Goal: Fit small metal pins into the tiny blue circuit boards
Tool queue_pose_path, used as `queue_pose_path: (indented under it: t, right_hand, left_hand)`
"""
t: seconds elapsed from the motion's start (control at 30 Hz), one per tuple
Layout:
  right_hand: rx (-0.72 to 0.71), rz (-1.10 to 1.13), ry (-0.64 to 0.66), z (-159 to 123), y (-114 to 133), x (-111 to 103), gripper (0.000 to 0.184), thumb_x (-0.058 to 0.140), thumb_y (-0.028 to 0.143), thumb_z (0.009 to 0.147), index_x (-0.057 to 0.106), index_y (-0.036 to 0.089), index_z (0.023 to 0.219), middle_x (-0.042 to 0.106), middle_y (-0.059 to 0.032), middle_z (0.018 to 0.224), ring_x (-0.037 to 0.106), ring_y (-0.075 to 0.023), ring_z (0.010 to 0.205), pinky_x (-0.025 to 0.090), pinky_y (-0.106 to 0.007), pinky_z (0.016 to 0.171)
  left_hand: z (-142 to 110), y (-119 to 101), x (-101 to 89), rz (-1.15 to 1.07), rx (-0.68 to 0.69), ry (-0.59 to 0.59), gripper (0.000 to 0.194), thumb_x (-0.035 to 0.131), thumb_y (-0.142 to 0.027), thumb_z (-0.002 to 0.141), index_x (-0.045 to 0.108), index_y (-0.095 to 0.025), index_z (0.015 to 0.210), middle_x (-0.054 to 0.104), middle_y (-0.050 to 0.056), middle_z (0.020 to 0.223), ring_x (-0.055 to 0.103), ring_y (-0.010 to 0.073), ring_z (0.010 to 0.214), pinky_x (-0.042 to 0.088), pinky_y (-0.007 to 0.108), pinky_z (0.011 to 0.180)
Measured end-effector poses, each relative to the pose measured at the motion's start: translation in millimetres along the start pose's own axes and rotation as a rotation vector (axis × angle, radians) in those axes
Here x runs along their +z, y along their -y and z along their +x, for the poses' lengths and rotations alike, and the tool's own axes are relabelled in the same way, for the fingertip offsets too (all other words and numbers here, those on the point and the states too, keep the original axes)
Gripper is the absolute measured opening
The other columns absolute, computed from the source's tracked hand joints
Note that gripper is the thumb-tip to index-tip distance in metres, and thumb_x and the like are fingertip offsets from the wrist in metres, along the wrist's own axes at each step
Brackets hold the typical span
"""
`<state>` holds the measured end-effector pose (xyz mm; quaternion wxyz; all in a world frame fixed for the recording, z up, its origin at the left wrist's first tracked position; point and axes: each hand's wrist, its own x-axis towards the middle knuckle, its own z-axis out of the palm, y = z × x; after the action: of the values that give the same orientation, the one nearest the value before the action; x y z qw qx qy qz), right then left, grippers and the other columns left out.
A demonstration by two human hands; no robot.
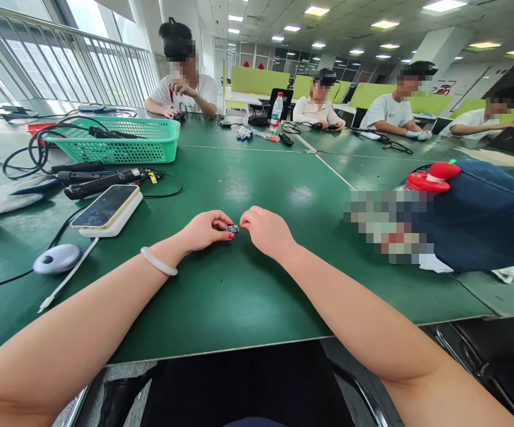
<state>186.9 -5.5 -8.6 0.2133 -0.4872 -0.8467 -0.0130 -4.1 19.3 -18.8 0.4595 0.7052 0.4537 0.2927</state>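
Over the green table (248, 284), my two hands meet in front of me. Pinched between the thumb and fingers of my left hand (206, 230) is a small dark circuit board (232, 229) with light spots on it. My right hand (263, 230) is closed at the board's right edge, its fingertips pressed together. Whatever those fingertips hold is too small to make out. A white bangle (159, 261) circles my left wrist.
Left of my arm lie a phone (107, 206) on a white box, a grey oval device (57, 258) and black cable tools (105, 182). Behind them stands a green basket (150, 139). A dark blue bag (484, 213) lies right. Several people sit across the table, near a bottle (276, 112).
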Motion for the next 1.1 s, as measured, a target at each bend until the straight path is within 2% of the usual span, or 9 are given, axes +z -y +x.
queue_pose_path:
  t: [0.4,0.83,0.97,1.1]
  right_hand:
    - [-0.082,-0.054,0.017,-1.8,10.2,3.3,0.021,0.039,0.015,0.089,0.059,0.017,0.084,0.058,-0.0033,0.085,0.050,-0.0123,0.072,0.030,-0.024,0.057]
    - [-0.061,-0.044,0.020,-1.9,9.2,3.2,0.024,0.038,0.017,0.090,0.061,0.018,0.087,0.058,-0.0041,0.088,0.051,-0.0126,0.073,0.032,-0.025,0.059]
    - [-0.067,-0.017,-0.016,-2.1,8.8,0.9,0.025,0.037,0.016,0.090,0.061,0.019,0.091,0.059,-0.0037,0.091,0.052,-0.0125,0.074,0.033,-0.025,0.061]
    - [-0.037,0.030,-0.022,-2.2,6.7,-1.8,0.020,0.042,0.023,0.090,0.061,0.019,0.095,0.060,-0.0039,0.095,0.054,-0.0131,0.078,0.036,-0.025,0.064]
  left_hand:
    - [-2.9,-4.7,1.1,0.050,0.026,0.022,0.032,0.074,-0.030,0.058,0.060,-0.017,0.084,0.065,0.001,0.077,0.061,0.0152,0.074,0.047,0.030,0.072]
    - [-2.4,-3.6,1.2,-0.003,0.016,0.017,0.032,0.074,-0.028,0.059,0.061,-0.017,0.085,0.067,0.002,0.078,0.063,0.0162,0.076,0.048,0.033,0.075]
    - [-1.6,-1.3,1.1,-0.038,0.013,0.013,0.033,0.075,-0.028,0.058,0.060,-0.016,0.086,0.068,0.003,0.080,0.064,0.0168,0.078,0.048,0.035,0.078]
    - [-1.4,-1.9,1.1,-0.056,0.000,-0.001,0.033,0.075,-0.028,0.058,0.060,-0.016,0.086,0.068,0.003,0.079,0.064,0.0166,0.077,0.048,0.035,0.079]
